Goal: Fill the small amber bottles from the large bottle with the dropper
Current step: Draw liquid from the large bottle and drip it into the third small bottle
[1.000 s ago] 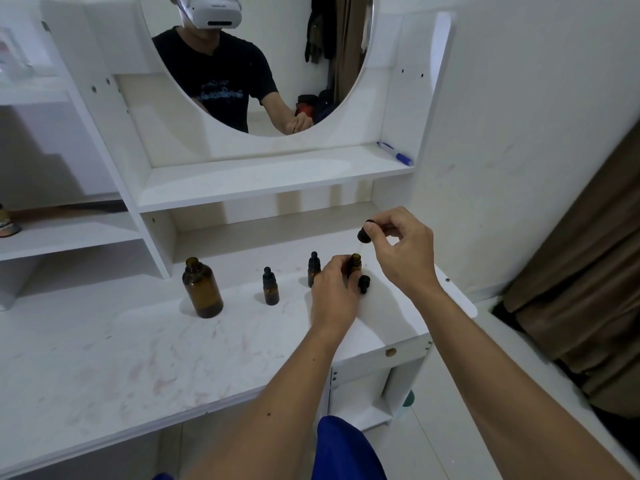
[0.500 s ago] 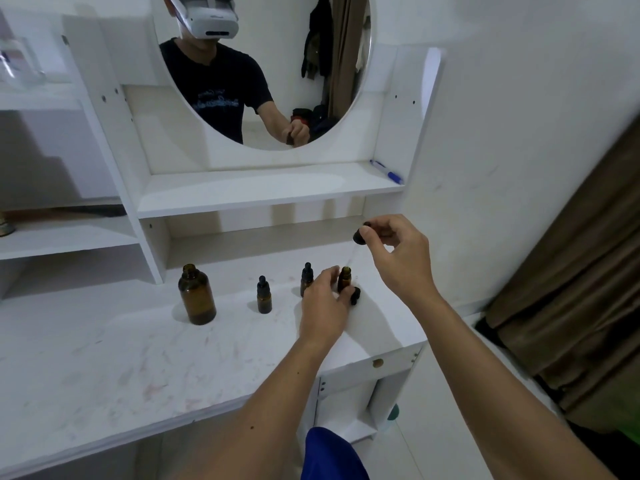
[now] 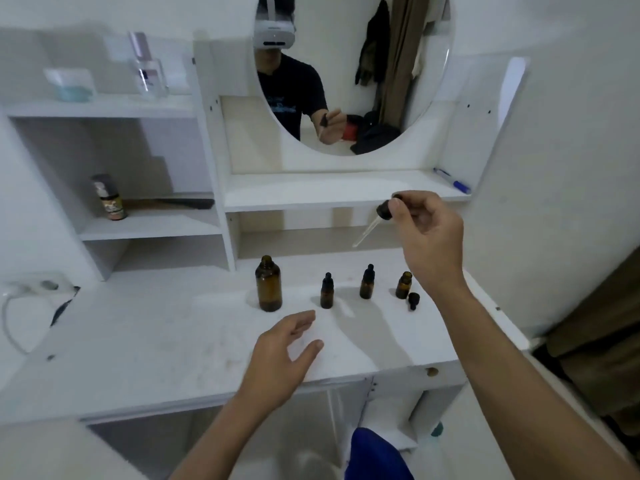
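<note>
My right hand (image 3: pixel 429 237) pinches the dropper (image 3: pixel 375 221) up high. My left hand (image 3: pixel 280 358) is open, holding nothing, near the big bottle (image 3: pixel 268 284).

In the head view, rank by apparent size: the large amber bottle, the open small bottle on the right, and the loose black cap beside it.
1. large amber bottle, clearly the biggest.
2. open small bottle, much shorter and narrower.
3. loose black cap, the smallest.
All three stand at a similar depth on the tabletop, so the order is safe.
</note>
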A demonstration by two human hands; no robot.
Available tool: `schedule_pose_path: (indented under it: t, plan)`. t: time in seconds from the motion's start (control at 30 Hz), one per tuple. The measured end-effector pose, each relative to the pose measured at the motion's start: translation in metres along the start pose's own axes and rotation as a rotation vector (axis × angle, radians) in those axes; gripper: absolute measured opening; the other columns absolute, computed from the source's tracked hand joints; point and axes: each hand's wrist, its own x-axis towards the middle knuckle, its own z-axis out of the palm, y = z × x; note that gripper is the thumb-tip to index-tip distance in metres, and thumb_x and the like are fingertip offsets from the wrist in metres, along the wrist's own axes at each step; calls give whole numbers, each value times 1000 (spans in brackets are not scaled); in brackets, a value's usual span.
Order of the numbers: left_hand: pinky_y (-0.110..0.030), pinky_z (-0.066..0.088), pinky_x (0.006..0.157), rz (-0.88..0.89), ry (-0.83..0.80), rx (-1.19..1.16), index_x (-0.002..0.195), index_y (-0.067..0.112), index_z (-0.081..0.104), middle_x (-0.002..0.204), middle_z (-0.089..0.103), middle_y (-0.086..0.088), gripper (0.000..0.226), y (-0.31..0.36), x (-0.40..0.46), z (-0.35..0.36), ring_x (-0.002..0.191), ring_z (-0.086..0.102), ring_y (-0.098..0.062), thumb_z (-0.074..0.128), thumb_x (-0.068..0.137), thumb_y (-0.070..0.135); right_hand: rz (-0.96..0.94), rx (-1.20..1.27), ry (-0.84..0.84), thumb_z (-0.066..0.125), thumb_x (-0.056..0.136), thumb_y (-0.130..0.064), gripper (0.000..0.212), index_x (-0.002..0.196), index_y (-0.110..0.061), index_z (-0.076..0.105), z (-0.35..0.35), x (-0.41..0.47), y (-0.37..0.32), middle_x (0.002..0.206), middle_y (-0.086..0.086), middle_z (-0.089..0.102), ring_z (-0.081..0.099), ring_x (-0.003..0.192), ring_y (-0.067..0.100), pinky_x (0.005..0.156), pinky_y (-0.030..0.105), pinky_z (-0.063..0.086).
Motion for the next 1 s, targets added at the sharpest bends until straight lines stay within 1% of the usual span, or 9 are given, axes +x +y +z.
schedule_pose_path:
  t: [0.1,0.17,0.3,0.43,0.57,0.67,0.77,0.87,1.0]
  plan:
    - [-20,49,108,-78,55,11,138,31,60,133,67,18,49,-20,-10,-45,120,62,5,76,92,33,-3,60,-62,71,101,-15,9,109,-11,73,32,-7,-6,101,-2,79,77,98,10,90,19,57]
    - [-23,50,109,-138,105,-22,137,33,59,132,67,17,52,-31,-11,-65,120,64,4,80,89,30,-11,80,-94,72,101,-15,10,110,-9,74,53,-10,-9,100,-3,79,77,97,9,89,18,57]
    - [-20,46,107,-274,193,-167,148,22,52,146,61,5,79,-38,2,-75,132,59,-10,90,79,25,-31,89,-152,72,100,-14,13,112,-11,74,86,-15,-14,103,-6,77,75,98,7,90,18,57]
    - [-25,42,112,-281,242,-193,151,18,49,152,55,1,91,-36,28,-69,138,53,-15,95,73,27,-55,109,-212,73,100,-14,13,113,-13,73,110,-22,-19,105,-1,77,75,101,11,93,22,59]
    - [-28,44,114,-256,239,-209,146,19,54,146,60,4,86,-36,51,-60,134,56,-13,96,72,25,-74,105,-247,74,99,-14,11,108,-20,72,125,-25,-19,104,-1,77,75,100,11,92,23,58]
    - [-29,49,110,-235,244,-206,137,20,63,132,69,6,71,-37,63,-56,125,63,-14,94,73,23,-91,52,-260,75,98,-13,10,107,-17,73,131,-28,-17,103,-2,77,74,97,8,89,18,57]
    - [-34,55,105,-216,230,-192,131,20,65,121,72,5,62,-38,68,-55,114,68,-13,93,75,23,-113,9,-276,74,99,-13,8,107,-14,73,134,-31,-13,102,-1,77,74,96,8,89,19,58]
    - [-38,57,103,-209,227,-193,130,19,67,118,74,4,62,-41,70,-55,110,70,-13,93,74,23,-142,9,-230,72,101,-14,9,109,-13,73,131,-29,-12,104,1,76,73,98,10,89,20,57]
    - [-39,56,104,-203,232,-194,133,18,65,120,74,3,64,-43,72,-55,111,70,-13,92,75,23,-147,42,-172,70,102,-14,10,110,-20,71,124,-22,-13,106,3,75,73,101,15,91,23,58]
